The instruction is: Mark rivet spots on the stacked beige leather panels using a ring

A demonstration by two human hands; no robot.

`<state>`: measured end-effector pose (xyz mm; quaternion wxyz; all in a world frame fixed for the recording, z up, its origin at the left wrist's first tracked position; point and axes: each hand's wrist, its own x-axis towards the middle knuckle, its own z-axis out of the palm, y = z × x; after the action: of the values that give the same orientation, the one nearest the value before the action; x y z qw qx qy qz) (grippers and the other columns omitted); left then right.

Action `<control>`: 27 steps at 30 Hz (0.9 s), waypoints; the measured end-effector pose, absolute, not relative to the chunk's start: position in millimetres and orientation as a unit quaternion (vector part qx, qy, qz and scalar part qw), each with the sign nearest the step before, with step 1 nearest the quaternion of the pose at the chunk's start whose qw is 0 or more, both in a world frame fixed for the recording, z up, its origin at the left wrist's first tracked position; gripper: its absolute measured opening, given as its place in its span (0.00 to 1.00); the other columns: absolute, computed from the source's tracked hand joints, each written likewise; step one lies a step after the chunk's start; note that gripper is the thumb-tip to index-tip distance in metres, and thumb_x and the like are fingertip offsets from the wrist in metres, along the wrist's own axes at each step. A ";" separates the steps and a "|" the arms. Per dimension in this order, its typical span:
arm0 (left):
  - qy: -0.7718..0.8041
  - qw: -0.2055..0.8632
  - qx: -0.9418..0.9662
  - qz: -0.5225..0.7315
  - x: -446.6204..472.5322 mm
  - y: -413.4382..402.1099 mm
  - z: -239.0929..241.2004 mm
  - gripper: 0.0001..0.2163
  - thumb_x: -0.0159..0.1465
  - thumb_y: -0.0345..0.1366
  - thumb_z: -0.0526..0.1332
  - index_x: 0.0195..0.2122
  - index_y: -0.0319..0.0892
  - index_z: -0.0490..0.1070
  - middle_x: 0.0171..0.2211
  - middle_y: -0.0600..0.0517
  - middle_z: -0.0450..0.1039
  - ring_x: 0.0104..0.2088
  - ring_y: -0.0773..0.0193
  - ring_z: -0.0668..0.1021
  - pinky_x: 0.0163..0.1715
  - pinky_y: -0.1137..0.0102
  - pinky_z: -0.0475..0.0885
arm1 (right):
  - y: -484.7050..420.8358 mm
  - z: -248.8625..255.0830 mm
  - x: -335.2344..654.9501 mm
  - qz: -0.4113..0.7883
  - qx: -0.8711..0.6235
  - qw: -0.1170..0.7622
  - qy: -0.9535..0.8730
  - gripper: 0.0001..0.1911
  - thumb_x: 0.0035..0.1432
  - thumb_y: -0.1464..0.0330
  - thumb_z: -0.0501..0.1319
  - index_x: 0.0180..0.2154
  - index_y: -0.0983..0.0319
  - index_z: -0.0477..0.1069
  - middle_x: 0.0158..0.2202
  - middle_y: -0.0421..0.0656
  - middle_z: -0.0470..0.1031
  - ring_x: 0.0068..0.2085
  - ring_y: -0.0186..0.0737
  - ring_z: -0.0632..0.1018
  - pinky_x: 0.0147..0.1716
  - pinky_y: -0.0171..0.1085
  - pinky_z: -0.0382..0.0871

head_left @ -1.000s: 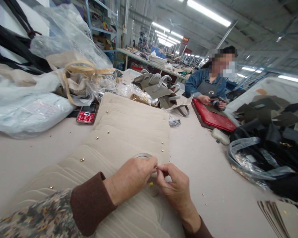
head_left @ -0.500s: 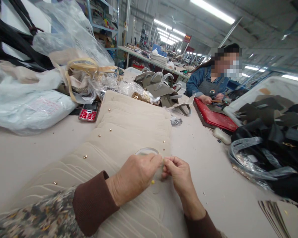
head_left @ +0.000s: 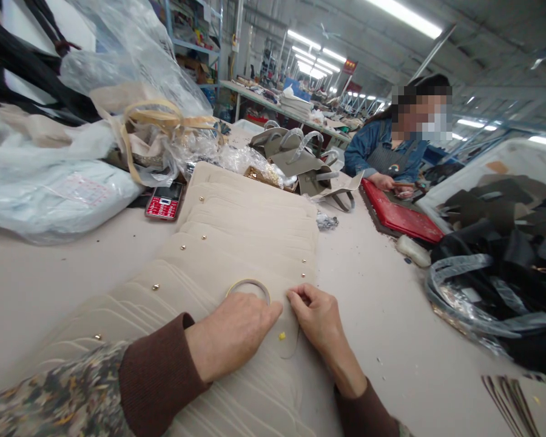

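The tape roll (head_left: 248, 280) lies on the beige panels (head_left: 250, 224), just beyond the left hand (head_left: 234, 334); I cannot tell that grip's state. The right hand (head_left: 316, 318) is pinched closed nearby.

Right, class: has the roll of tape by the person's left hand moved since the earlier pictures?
Yes. The tape roll has shifted left, away from the two gold studs at the right edge of the beige panel.

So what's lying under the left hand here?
The left hand lies on overlapping beige leather-like panels with gold studs. A thin tape ring shows beyond its knuckles; the ring's near part is covered by the fingers.
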<state>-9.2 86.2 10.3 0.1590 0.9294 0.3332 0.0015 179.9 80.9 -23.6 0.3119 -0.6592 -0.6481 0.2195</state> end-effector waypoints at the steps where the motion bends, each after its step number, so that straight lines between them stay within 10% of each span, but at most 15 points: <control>1: 0.333 0.163 0.928 -0.009 -9.1 86.1 11.9 0.09 0.60 0.21 0.51 0.36 0.41 0.65 0.29 0.46 0.75 0.30 0.53 0.78 0.29 0.64 0.70 | 82.0 -23.3 178.7 0.209 -0.658 0.305 -0.656 0.11 0.57 0.66 0.59 0.28 0.62 0.77 0.26 0.42 0.80 0.26 0.37 0.77 0.29 0.33 0.67; 14: 0.338 0.192 0.921 -0.012 -13.1 88.9 15.1 0.07 0.66 0.28 0.50 0.38 0.40 0.67 0.31 0.45 0.76 0.31 0.53 0.78 0.29 0.64 0.72 | 69.6 -34.5 188.9 0.341 -0.674 0.385 -0.530 0.13 0.62 0.57 0.57 0.36 0.61 0.69 0.19 0.36 0.72 0.17 0.35 0.72 0.16 0.32 0.68; 21: 0.321 0.189 0.928 -0.002 -17.4 89.8 11.3 0.06 0.66 0.29 0.51 0.36 0.41 0.66 0.28 0.46 0.75 0.29 0.53 0.79 0.25 0.66 0.68 | 69.8 -38.1 186.8 0.143 -0.594 0.374 -0.698 0.09 0.60 0.67 0.60 0.33 0.61 0.78 0.31 0.45 0.80 0.33 0.41 0.80 0.35 0.39 0.75; 27: 0.324 0.191 0.927 0.012 -17.4 90.7 9.1 0.07 0.66 0.29 0.50 0.35 0.41 0.66 0.26 0.46 0.74 0.26 0.54 0.78 0.23 0.67 0.66 | 70.2 -39.4 187.3 0.249 -0.645 0.396 -0.605 0.12 0.63 0.63 0.58 0.42 0.63 0.75 0.26 0.40 0.78 0.19 0.33 0.74 0.19 0.32 0.70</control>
<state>-17.4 90.7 9.1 0.1910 0.9265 0.3239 0.0122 187.3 70.2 -39.4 0.3962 -0.6447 -0.6047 0.2486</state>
